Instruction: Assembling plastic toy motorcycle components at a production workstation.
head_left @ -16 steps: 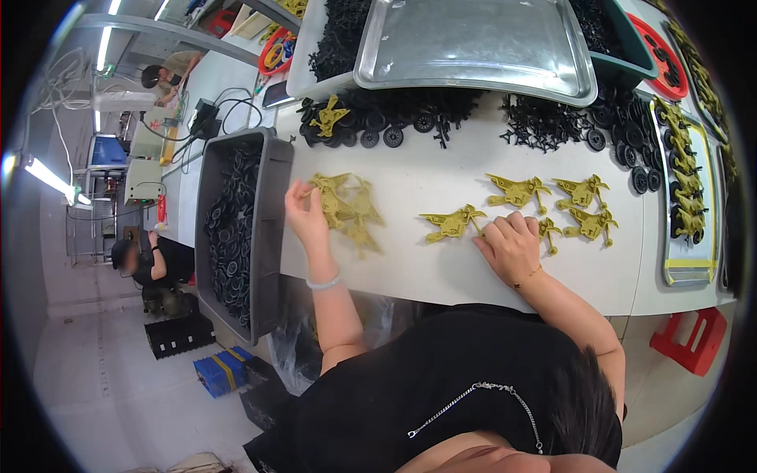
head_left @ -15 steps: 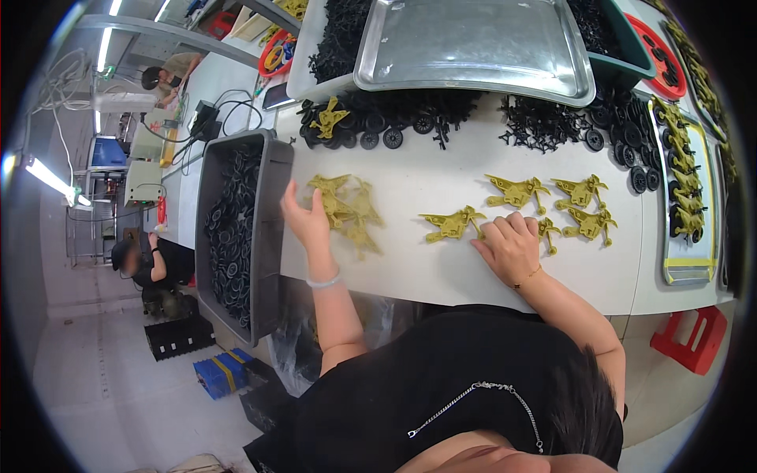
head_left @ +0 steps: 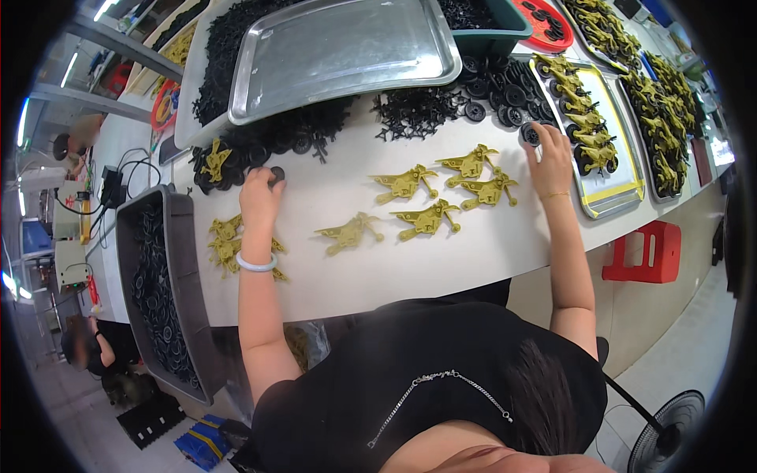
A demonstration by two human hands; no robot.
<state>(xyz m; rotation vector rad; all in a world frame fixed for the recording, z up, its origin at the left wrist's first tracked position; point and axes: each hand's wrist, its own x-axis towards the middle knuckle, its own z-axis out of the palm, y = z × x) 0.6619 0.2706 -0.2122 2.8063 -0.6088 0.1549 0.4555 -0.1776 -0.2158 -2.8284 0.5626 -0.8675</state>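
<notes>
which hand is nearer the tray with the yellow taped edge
Right. The right hand is close by the left edge of the tray; the left hand is much farther left, toward the grey bin.

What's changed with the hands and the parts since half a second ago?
The left hand moved forward and now holds a round black plastic wheel. The right hand left the yellow plastic parts and moved right to a second black wheel, its grip unclear. The view turned; the yellow parts and grey plastic bin stayed put.
</notes>
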